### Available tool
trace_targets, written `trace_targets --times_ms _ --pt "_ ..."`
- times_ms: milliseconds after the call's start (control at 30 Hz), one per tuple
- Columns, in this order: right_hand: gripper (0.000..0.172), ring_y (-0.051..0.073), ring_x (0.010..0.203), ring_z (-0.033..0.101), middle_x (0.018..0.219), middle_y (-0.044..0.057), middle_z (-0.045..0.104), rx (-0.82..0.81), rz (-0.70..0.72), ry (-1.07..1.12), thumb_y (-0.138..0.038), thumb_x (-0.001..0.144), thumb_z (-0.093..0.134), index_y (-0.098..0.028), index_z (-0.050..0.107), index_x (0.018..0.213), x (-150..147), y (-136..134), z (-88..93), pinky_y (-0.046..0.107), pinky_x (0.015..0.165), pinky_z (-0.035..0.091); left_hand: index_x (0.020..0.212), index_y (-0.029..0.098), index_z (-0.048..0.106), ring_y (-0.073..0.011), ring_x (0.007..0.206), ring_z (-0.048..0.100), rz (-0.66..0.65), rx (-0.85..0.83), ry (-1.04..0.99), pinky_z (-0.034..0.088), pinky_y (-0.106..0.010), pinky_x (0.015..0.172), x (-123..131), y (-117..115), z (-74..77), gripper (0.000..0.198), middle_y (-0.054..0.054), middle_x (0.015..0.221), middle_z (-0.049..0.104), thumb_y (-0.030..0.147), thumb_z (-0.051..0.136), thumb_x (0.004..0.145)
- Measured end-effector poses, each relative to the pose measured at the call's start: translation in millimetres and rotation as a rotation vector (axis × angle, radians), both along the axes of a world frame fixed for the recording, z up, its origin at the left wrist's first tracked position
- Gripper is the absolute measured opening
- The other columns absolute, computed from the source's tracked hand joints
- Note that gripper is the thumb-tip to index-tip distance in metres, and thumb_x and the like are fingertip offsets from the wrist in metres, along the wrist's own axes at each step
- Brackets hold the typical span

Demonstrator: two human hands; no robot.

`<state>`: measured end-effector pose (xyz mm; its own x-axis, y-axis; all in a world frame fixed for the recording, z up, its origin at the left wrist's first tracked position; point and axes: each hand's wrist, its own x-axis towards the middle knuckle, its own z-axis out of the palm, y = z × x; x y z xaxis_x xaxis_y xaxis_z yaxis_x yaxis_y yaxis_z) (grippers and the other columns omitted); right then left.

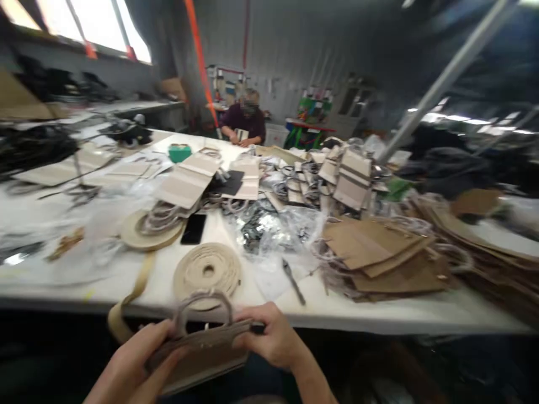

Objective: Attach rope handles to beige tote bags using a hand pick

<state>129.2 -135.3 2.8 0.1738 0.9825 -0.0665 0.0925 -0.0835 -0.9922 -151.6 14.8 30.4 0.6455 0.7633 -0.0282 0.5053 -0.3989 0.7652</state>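
Observation:
A brown and beige bag piece [206,359] with a looped grey-brown handle [204,297] is held below the table's front edge. My left hand [141,356] grips its left end, fingers on top and thumb beneath. At the right end my right hand [269,336] pinches the top edge between thumb and fingers. The far side of the piece is hidden, and the picture is somewhat blurred. Just beyond the handle lies a coil of beige webbing [208,272] on the white table [261,308].
A black phone [193,229], a second strap roll [132,230] and a dark pointed tool [293,282] lie nearby. Brown panels [379,252] are stacked at right. Plastic bags [269,224] and bag pieces fill the middle. Across the table sits a person [246,120].

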Motion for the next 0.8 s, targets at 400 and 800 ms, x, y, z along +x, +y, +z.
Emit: trace_targets --times_ms 400,800 --pt "0.053 0.014 0.057 0.06 0.085 0.003 0.078 -0.119 -0.112 0.117 -0.054 0.087 0.093 -0.022 0.08 0.128 16 65 33.6 0.026 0.05 0.045 0.107 0.024 0.076 -0.0296 0.101 0.075 0.097 0.068 -0.005 0.055 -0.036 0.091 42 50 37.1 0.021 -0.005 0.107 0.082 0.039 0.076 0.093" --pt "0.066 0.023 0.076 0.071 0.086 0.008 0.082 -0.152 -0.223 -0.073 -0.045 0.063 0.088 -0.011 0.085 0.119 53 175 -36.4 0.032 0.07 0.053 0.102 0.017 0.081 -0.0349 0.112 0.075 0.18 0.146 0.136 0.055 -0.04 0.095 99 143 -39.1 0.018 -0.014 0.113 0.082 0.034 0.079 0.096"
